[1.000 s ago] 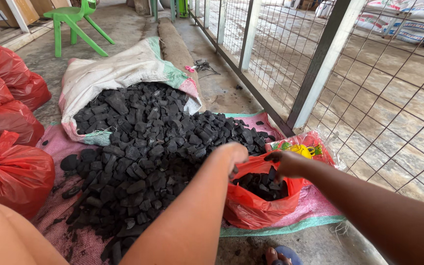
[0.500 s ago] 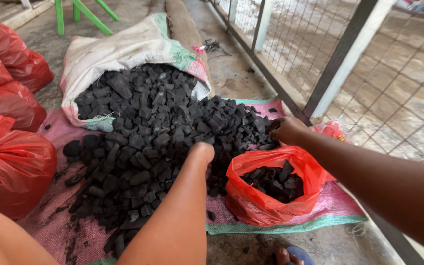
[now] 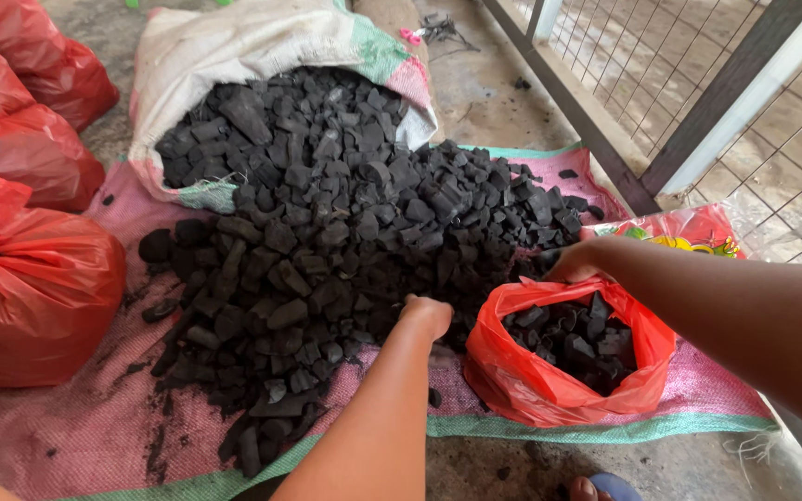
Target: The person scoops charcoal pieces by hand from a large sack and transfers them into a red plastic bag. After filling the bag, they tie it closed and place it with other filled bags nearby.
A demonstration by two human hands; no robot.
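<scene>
A large heap of black charcoal pieces (image 3: 327, 223) spills from a white woven sack (image 3: 234, 46) onto a pink woven mat (image 3: 67, 436). My left hand (image 3: 425, 315) rests at the near edge of the heap, its fingers curled down into the charcoal. To its right stands a small open red plastic bag (image 3: 531, 380), partly filled with charcoal (image 3: 573, 339). My right hand (image 3: 573, 264) pinches the bag's far rim and holds it open.
Tied red plastic bags stand at the left (image 3: 30, 297) and behind it (image 3: 11, 148). A wire mesh fence with a metal frame (image 3: 772, 111) runs along the right. A colourful printed packet (image 3: 689, 232) lies behind the open bag. Bare concrete borders the mat.
My left hand has moved from above the open red bag leftwards and down onto the charcoal heap. The right hand stays on the bag's rim. The camera has moved closer.
</scene>
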